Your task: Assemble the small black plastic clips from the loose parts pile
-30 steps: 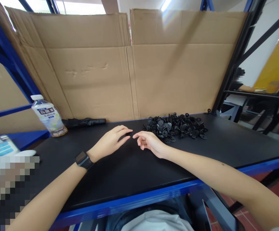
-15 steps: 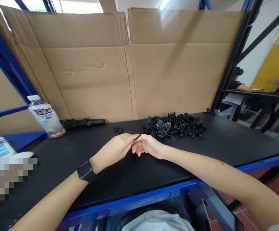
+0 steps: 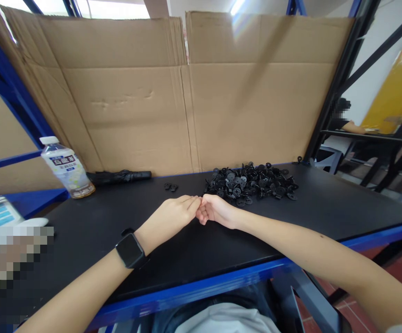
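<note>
My left hand (image 3: 177, 213), with a black smartwatch (image 3: 130, 250) on its wrist, meets my right hand (image 3: 215, 211) above the black tabletop. The fingers of both hands are closed together, the left ones overlapping the right fingertips. Whatever lies between them is hidden. Just behind my right hand is a heap of small round black plastic parts (image 3: 252, 181), some with holes in them. A couple of small black pieces (image 3: 171, 187) lie apart, behind my left hand.
A drink bottle (image 3: 67, 167) leans at the left, beside a folded black umbrella (image 3: 119, 177). A cardboard wall (image 3: 135, 106) closes off the back of the table (image 3: 201, 263). One black part (image 3: 299, 159) stands by the right post. Another person (image 3: 343, 118) sits at the far right.
My left hand has rolled and shifted slightly right, turning the watch face upward. The fingers of my right hand have curled in further, and the hands are closer together.
</note>
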A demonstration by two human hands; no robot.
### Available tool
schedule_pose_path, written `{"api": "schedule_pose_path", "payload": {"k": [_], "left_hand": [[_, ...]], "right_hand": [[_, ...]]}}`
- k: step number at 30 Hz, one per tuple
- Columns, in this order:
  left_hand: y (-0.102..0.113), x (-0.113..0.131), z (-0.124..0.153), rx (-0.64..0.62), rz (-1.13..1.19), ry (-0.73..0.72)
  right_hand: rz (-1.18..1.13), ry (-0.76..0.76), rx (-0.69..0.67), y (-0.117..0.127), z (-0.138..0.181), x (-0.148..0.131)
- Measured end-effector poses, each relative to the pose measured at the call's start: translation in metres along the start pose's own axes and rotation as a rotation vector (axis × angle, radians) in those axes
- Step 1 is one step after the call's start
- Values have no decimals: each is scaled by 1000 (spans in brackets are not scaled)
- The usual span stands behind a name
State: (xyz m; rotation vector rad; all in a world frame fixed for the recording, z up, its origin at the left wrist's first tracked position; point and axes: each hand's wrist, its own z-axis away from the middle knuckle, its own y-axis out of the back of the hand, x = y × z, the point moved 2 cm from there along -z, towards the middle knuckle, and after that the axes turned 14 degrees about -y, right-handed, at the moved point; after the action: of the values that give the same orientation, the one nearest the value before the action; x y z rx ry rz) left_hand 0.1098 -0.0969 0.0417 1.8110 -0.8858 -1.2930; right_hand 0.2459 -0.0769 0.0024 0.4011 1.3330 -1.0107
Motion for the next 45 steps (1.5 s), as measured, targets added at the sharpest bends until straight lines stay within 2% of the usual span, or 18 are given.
{"api": "schedule_pose_path", "payload": {"k": [3,9,13,19,21,24,27,31,34,36,40,43,45], "left_hand": [[-5,3,-1,47,-18,43],[-8,2,-2,61,-84,104],[-5,-6,4,194,-84,242],[-15,-13,7,307,41,335],[-15,-15,7,331,82,358],[-15,-22,7,349,109,401],[-23,-36,13,269,83,411],[-52,-61,33,14,81,487],[-70,-73,45,-146,216,474],[-69,-75,46,-140,279,414],[-50,-67,37,-13,385,319],[-43,-62,35,11,370,330],[-44,-63,37,-27,277,370]], "right_hand": [[-19,16,22,2,-1,0],[37,57,70,2,-2,3],[94,120,63,-6,1,4],[-109,47,-84,-6,4,-1],[-129,10,-76,-4,3,0],[-237,-10,8,-1,1,0],[-450,91,109,4,4,-7],[-536,272,150,13,10,-21],[-520,225,110,14,9,-19],[-487,149,75,11,6,-13],[-363,66,57,4,2,-2],[-328,64,59,5,1,-1],[-340,61,61,7,1,-1]]}}
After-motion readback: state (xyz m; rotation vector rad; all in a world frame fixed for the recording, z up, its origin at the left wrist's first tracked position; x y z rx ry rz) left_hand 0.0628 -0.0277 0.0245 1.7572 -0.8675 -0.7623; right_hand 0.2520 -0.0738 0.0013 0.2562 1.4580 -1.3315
